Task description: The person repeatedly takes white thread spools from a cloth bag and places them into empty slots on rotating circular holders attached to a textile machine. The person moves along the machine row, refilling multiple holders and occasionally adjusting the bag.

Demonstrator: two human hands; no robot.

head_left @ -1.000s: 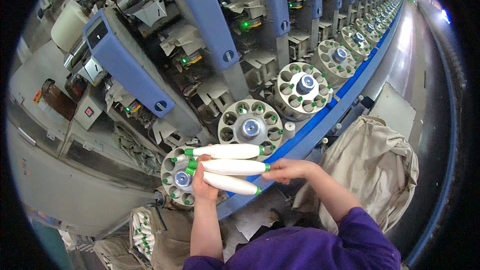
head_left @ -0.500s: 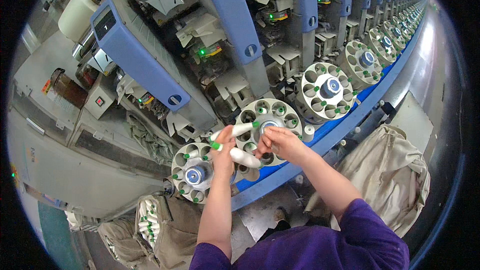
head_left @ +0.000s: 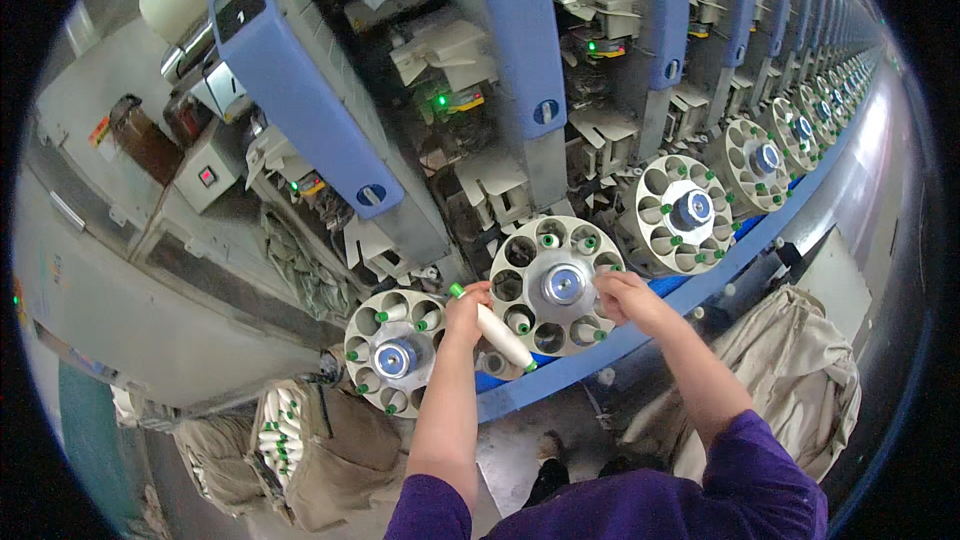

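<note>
My left hand is closed around a yarn bobbin, white thread with green tube ends, slanting down to the right beside the middle round magazine. My right hand reaches over that magazine's right rim. Its fingers are drawn together at a pocket there, and what they hold, if anything, is hidden. Around the magazine's blue and silver hub, some pockets contain green-tipped bobbins while several on the left side look dark. Another round magazine with bobbins stands just left of my left forearm.
More magazines, the nearest to the right, line a blue rail into the distance. Blue machine columns rise behind. Cloth sacks with bobbins stand at lower left. A beige cloth drapes at right.
Of two bobbins at my left hand, one remains there. My right hand has moved from near the middle magazine's hub to its right rim. The whole view has shifted slightly.
</note>
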